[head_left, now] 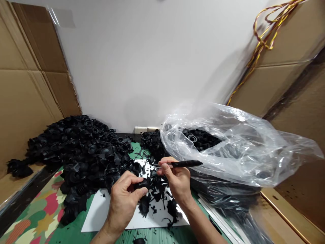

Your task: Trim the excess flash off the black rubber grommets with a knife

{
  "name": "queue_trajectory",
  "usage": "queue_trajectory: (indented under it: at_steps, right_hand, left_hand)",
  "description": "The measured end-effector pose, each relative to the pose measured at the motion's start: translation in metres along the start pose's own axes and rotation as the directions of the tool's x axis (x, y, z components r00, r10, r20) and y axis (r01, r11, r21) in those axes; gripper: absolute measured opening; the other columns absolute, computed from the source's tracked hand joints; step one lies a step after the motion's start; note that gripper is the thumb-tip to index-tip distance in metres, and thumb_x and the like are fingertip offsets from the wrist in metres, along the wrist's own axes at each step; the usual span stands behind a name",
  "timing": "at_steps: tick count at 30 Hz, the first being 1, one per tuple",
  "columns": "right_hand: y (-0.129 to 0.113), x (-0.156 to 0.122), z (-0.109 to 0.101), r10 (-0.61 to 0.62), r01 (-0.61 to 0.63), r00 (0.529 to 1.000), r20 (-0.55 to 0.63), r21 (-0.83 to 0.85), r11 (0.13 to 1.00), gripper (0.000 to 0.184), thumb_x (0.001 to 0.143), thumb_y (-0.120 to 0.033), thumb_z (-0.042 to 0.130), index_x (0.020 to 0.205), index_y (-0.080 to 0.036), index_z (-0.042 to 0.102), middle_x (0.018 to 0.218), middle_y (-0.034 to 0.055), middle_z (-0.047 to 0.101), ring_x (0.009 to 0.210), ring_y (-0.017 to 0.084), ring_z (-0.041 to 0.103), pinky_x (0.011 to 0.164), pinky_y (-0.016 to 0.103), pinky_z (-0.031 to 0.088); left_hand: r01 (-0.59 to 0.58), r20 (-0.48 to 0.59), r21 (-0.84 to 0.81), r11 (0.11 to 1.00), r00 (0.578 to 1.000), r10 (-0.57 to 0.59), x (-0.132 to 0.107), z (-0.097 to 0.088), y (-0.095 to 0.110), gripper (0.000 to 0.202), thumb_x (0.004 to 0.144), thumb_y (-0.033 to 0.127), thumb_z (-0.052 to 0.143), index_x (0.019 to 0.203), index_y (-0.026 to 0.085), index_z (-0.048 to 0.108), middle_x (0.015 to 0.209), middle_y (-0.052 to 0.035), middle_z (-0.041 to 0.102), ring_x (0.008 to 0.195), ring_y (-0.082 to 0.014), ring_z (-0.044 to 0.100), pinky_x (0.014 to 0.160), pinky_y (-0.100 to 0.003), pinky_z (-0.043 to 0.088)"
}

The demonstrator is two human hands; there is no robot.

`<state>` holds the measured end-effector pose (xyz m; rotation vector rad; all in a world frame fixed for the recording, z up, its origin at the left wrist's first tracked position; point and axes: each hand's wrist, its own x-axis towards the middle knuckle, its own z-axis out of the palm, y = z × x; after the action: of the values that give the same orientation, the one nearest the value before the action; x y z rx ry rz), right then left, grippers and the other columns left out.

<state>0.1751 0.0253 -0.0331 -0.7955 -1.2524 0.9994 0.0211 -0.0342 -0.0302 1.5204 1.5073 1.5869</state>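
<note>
Between the thumb and fingers of my left hand [124,195] is a small black ribbed rubber part [142,184]. My right hand [178,183] is closed around a slim tool [188,164] with a black wrapped handle. Its thin metal end points left, a little above and apart from the rubber part; I cannot make out its exact shape. Both hands are over a white sheet [93,213], where black rubber scraps [158,191] are scattered. Left of my hands rises a large pile of black ribbed rubber parts [83,152], many with ragged edges.
A clear plastic bag [243,152] of black ribbed parts stands at the right. Cardboard walls [27,67] flank both sides, and a pale wall [152,61] is behind. Twisted yellow and dark red wires [259,51] hang at upper right. The sheet lies on a green surface [157,237].
</note>
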Motion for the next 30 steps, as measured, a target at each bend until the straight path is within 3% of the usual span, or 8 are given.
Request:
queue_trajectory:
  at_steps: [3, 7, 15, 30]
  right_hand:
    - [-0.003, 0.000, 0.001, 0.069, -0.079, 0.995, 0.071, 0.145, 0.986, 0.033, 0.078, -0.050, 0.063, 0.074, -0.017, 0.063, 0.070, 0.0031, 0.061, 0.055, 0.017, 0.062, 0.053, 0.029, 0.052]
    - [-0.011, -0.002, 0.003, 0.043, -0.087, 0.982, 0.186, 0.237, 0.968, 0.030, 0.077, -0.047, 0.066, 0.072, -0.017, 0.065, 0.079, 0.0038, 0.060, 0.061, 0.016, 0.061, 0.056, 0.029, 0.050]
    - [-0.013, -0.010, 0.007, 0.001, -0.054, 0.950, 0.312, 0.160, 0.986, 0.019, 0.075, -0.039, 0.071, 0.074, -0.020, 0.073, 0.077, 0.0055, 0.062, 0.073, 0.020, 0.057, 0.064, 0.032, 0.048]
    - [-0.014, -0.013, 0.010, -0.182, 0.173, 0.919, 0.349, 0.057, 0.983, 0.018, 0.080, -0.037, 0.066, 0.079, -0.019, 0.072, 0.075, 0.0063, 0.065, 0.072, 0.019, 0.060, 0.065, 0.031, 0.049]
  left_hand:
    - [-0.003, -0.003, 0.001, 1.000, 1.000, 0.003, 0.001, -0.001, 0.001, 0.009, 0.060, 0.015, 0.073, 0.068, 0.021, 0.073, 0.064, 0.0012, 0.057, 0.058, -0.0138, 0.052, 0.050, -0.023, 0.040]
    - [0.004, -0.012, -0.002, 1.000, 1.000, -0.004, 0.002, -0.002, 0.001, 0.007, 0.060, 0.016, 0.073, 0.066, 0.021, 0.073, 0.063, 0.0010, 0.057, 0.059, -0.0144, 0.052, 0.050, -0.023, 0.041]
    - [0.011, 0.011, -0.035, 0.999, 1.000, -0.011, 0.004, -0.002, -0.002, 0.005, 0.060, 0.018, 0.074, 0.065, 0.020, 0.073, 0.062, 0.0009, 0.057, 0.058, -0.0143, 0.054, 0.051, -0.023, 0.042]
    - [-0.048, 0.073, 0.031, 0.998, 0.996, 0.046, 0.000, -0.001, -0.013, 0.009, 0.067, 0.029, 0.076, 0.072, 0.022, 0.072, 0.065, 0.0022, 0.054, 0.058, -0.0124, 0.050, 0.050, -0.022, 0.040]
